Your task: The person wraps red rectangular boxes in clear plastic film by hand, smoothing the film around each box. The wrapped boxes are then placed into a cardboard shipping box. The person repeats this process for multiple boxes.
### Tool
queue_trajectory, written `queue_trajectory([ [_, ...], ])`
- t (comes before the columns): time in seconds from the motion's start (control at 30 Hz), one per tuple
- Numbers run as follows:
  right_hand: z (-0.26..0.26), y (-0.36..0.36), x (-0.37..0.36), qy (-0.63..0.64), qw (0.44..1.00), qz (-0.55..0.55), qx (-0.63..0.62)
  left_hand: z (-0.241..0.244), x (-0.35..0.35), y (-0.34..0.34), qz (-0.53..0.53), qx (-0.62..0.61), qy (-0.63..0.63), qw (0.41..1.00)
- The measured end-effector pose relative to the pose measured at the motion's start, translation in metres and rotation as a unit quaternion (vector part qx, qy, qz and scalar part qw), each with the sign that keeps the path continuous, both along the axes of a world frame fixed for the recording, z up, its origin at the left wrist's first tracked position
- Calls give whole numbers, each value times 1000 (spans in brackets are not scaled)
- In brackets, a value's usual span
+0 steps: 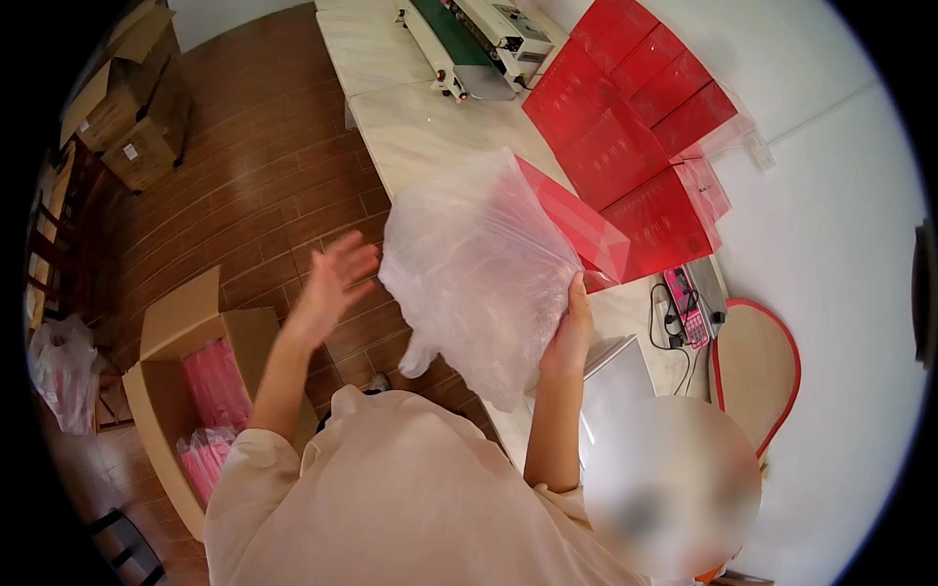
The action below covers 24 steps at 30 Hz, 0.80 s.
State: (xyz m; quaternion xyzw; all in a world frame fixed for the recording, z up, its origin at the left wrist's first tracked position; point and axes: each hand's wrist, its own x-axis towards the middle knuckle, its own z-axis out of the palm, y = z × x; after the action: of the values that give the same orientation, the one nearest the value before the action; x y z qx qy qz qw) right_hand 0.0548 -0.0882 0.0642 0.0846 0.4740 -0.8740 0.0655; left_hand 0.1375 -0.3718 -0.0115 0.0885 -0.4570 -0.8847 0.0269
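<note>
My right hand (570,329) grips the edge of a large, crumpled clear plastic bag (476,271), thumb on top. The bag spreads out in front of me, over the near edge of the table. To its left, my left hand (338,282) is raised with fingers apart, slightly blurred, holding nothing. Partly behind the bag lies a red packet in clear wrap (575,220). Red boxes in clear film (637,154) are stacked in rows against the wall.
A conveyor machine with a green belt (454,36) stands at the table's (396,139) far end. A pink calculator-like device (687,308) and cables lie right. An open cardboard box (157,425) with pink packets (218,381) is at left; more cartons (139,110) stand beyond.
</note>
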Motion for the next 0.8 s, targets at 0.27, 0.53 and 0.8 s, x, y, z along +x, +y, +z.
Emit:
queue_trajectory([
  [0.27, -22, 27, 9, -66, 997, -43, 14, -39, -4, 116, -188, -184, -28, 964],
  [0.53, 9, 104, 10, 115, 933, -296, 168, -13, -26, 42, -1, -188, -17, 982],
  [0.8, 17, 151, 31, 193, 831, -323, 410, -5, -11, -20, 128, -242, -113, 955],
])
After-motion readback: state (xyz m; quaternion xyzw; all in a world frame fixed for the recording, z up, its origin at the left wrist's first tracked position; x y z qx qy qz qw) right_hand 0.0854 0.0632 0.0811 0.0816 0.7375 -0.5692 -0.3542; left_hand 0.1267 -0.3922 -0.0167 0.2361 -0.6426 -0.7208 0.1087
